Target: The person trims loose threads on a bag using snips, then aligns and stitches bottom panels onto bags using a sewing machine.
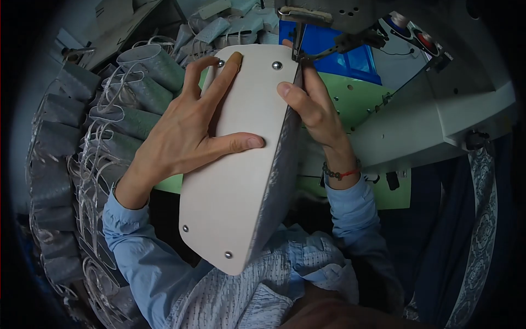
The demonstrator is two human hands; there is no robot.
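A bag with a pale flat base [235, 181] and patterned grey sides is tilted in front of me, its base facing up. Metal studs show near the corners of the base. My left hand [186, 126] lies spread over the base, thumb and fingers apart, with one fingertip covered in tan. My right hand [315, 104] grips the bag's upper right edge, thumb on the base and fingers behind the side. Just above that hand, the sewing machine's needle area [297, 52] meets the upper right corner of the bag.
Many grey bags [148, 77] with handles are piled along the left and back. A blue tray [356, 60] sits behind the machine on a green surface [342, 90]. Thread spools [399, 21] are at the upper right. A patterned strip [479, 219] hangs at the right.
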